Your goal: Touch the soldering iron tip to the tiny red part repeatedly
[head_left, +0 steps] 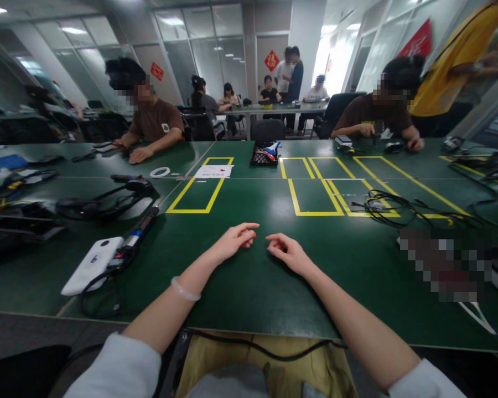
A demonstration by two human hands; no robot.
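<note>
My left hand (235, 241) is above the green table (249, 287), its fingers pinched on a small orange object (254, 234) whose shape is too small to make out. A pale bracelet circles that wrist. Just to the right, my right hand (288, 252) has its index finger reaching left and its other fingers curled in; nothing shows in it. A narrow gap separates the two hands. Beyond them, yellow tape outlines (188, 211) mark the tabletop, and a sheet of paper (214, 171) lies across one outline.
A black tray (264, 161) with red and blue items stands at the far middle. On the left lie a white numbered case (92, 266) and a cabled device (138, 232). Black cables (384, 205) tangle at right. Two people sit across the table; others are farther back.
</note>
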